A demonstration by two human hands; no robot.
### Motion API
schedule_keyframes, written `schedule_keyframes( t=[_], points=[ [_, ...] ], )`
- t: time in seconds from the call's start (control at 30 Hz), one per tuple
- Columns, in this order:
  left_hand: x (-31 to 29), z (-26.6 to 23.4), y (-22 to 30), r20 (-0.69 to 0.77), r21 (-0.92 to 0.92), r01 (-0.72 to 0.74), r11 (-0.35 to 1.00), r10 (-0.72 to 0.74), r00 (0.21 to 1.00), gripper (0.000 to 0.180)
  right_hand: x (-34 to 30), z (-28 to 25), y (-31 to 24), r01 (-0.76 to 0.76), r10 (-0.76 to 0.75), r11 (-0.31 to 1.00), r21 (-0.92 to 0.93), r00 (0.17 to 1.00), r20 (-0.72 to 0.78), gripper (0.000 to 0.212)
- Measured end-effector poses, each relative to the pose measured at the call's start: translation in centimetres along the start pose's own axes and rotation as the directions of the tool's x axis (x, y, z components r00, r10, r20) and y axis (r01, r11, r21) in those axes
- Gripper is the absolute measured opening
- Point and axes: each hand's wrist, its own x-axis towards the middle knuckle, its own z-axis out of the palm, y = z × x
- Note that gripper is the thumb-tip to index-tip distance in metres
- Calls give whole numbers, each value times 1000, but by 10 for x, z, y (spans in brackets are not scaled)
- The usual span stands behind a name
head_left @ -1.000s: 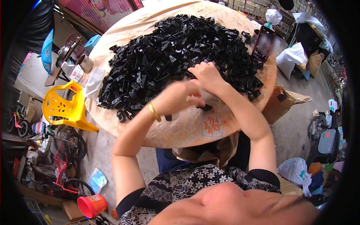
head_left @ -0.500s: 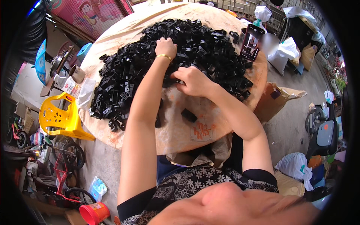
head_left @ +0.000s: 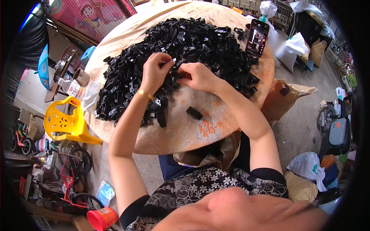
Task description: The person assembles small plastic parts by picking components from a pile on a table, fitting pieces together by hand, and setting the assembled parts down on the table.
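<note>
A wide heap of small black plastic pieces [head_left: 127, 73] covers much of the round table [head_left: 169, 133]. Over its near middle, my left hand [head_left: 154, 73] pinches a small black plastic piece with a pale glint between thumb and fingertips. Just to the right, my right hand [head_left: 200, 78] is closed, its fingers curled toward the left hand; whatever they hold is hidden against the dark heap. The two hands are close but apart. One larger black piece [head_left: 194, 113] lies alone on the tabletop nearer to me.
A phone [head_left: 257, 37] stands upright at the table's right side. A yellow plastic chair [head_left: 63, 119] is at the left, a cardboard box [head_left: 285, 100] at the right. An open brown bag [head_left: 196, 158] sits below the near edge. Bicycles [head_left: 69, 181] stand lower left.
My left hand has drawn back from the far part of the heap toward me and now pinches beside the right hand. My right hand stays in nearly the same place.
</note>
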Motion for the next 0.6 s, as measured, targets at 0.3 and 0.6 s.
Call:
schedule_keyframes(
  t=[0.3, 0.6],
  points=[
    [-52, -13, 12, 391, -724, 513, 461, -338, 856, 29, -2, 10, -19, -110, 130, 938, 328, 991, -39, 33],
    [-56, -9, 4, 437, -865, 494, 90, -351, 828, 33, -1, 18, -9, -215, 344, 784, 582, 931, -119, 31]
  ],
)
